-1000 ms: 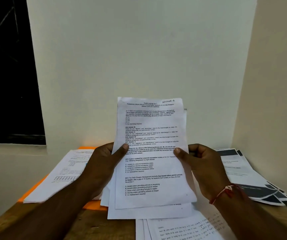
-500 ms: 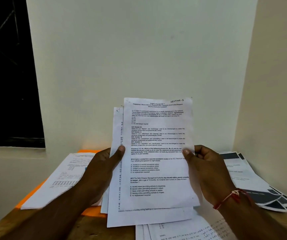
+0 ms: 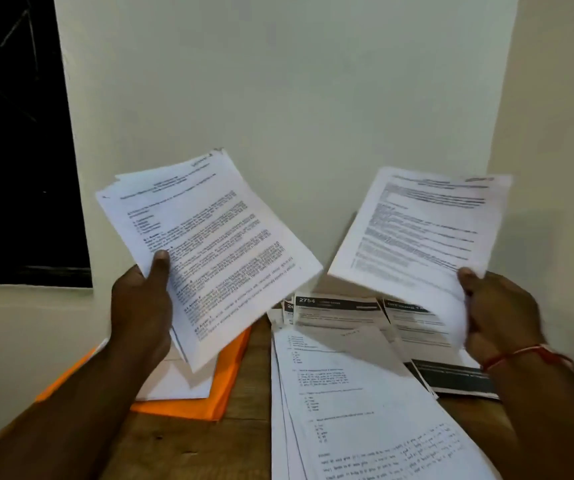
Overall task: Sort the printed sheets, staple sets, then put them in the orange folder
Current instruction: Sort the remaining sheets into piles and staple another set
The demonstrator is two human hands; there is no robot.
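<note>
Left hand (image 3: 140, 306) had a tight grip on a small stack of printed sheets (image 3: 202, 244), right hand (image 3: 500, 313) pinched a single sheet (image 3: 420, 230), held well apart, probably to separate sets. Orange folder (image 3: 223, 379) lay on the worktop (image 3: 244, 441) under loose pages.

Left hand (image 3: 141, 306): raised at the left, fingers curled behind a fanned bundle of sheets (image 3: 206, 251), thumb pressed flat on its front.
Right hand (image 3: 501, 313): raised at the right, well apart from the left, pinching the lower corner of a single sheet (image 3: 420, 230); outline blurred.
Right wrist: ringed by a red thread (image 3: 520, 355).
Forearms: both reach up from the bottom corners.
</note>
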